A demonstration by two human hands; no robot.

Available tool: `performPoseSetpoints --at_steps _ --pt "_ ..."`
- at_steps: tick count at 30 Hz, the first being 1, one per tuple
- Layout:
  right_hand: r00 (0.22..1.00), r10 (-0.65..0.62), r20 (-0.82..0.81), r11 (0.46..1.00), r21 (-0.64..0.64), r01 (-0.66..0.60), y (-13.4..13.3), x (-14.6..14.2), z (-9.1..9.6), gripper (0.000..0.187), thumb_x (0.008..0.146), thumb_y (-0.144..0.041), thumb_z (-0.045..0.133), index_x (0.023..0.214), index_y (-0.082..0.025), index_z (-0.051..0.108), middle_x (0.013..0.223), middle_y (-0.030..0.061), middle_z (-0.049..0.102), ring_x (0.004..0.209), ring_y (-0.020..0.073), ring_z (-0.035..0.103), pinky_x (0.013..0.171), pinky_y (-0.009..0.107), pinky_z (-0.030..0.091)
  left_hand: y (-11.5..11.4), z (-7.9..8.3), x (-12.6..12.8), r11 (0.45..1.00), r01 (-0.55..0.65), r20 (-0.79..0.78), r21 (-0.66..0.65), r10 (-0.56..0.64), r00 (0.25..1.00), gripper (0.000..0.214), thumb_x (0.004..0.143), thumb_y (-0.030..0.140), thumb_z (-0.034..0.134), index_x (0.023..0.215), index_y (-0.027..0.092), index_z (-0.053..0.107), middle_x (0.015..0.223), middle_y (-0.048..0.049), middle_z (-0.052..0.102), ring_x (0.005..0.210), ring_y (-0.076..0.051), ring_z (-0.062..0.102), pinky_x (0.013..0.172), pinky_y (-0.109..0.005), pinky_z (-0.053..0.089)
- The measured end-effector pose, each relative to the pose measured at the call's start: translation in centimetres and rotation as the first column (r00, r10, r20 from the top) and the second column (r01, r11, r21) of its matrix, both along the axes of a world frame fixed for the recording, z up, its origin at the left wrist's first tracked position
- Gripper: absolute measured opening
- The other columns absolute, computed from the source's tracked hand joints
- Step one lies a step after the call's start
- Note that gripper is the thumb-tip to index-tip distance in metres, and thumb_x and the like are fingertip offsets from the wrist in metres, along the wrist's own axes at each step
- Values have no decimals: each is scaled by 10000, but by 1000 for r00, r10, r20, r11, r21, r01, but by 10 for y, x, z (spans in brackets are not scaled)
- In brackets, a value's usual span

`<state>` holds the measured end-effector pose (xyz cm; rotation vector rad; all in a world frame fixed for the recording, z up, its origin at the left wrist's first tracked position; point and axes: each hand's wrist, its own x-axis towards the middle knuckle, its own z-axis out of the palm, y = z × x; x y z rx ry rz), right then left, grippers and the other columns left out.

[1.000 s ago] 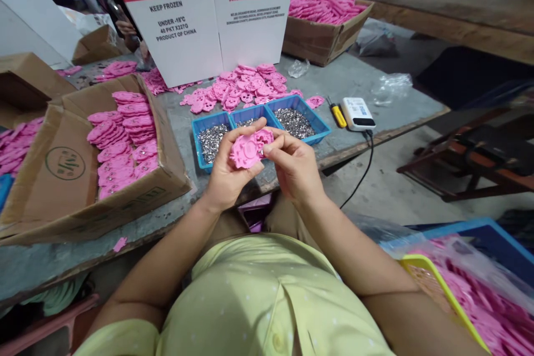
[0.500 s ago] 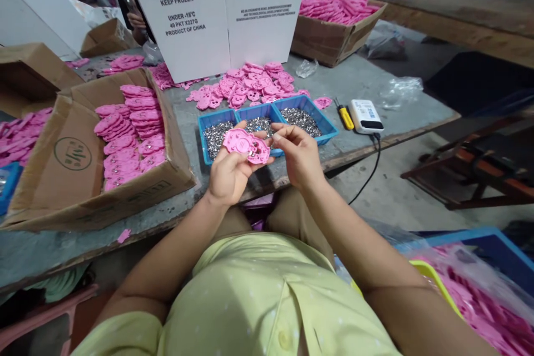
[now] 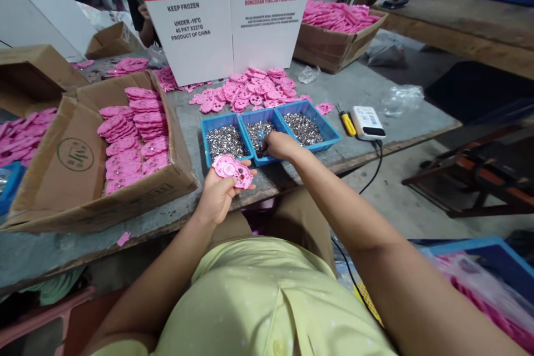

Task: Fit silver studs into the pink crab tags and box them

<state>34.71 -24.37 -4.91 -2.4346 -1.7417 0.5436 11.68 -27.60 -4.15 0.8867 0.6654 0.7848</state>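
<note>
Three trays (image 3: 329, 134) sit right of the carton (image 3: 67, 178).

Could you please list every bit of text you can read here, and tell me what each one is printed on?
"KEEP FROZEN" – white carton.
"UNDER -18°C" – same carton.
"40 PKT X227G" – same carton.
"PRODUCT OF CHINA" – same carton.
"DONGSHAN YING JIA FOOD CO. LTD." – its right panel; the lines below are too small.
Red band characters: blurred.
Brown box logo and white device label: unreadable.

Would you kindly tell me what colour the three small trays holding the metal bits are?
Blue; the trays show best in the head view.
</note>
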Motion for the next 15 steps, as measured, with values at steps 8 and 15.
performPoseSetpoints --at_steps 8,15 --pt "999 13 52 997 -83 -9 -11 -3 4 257 913 -175 638 1091 -167 823 1203 167 796 1153 298 734 887 304 526 0 -6 -13 998 50 -31 -47 -51 998 626 683 130 721 1264 203 498 1067 -90 805 910 -283 798 650 -332 645" --pt "999 18 37 997 -78 -15 -14 -6 5 283 885 -209 728 1158 -212 802 1215 127 796 1107 274 739 823 282 509 1 -4 -10 994 77 3 -78 -77 997 471 707 182 711 1146 168 541 1038 -139 813 847 -294 795 548 -282 579"
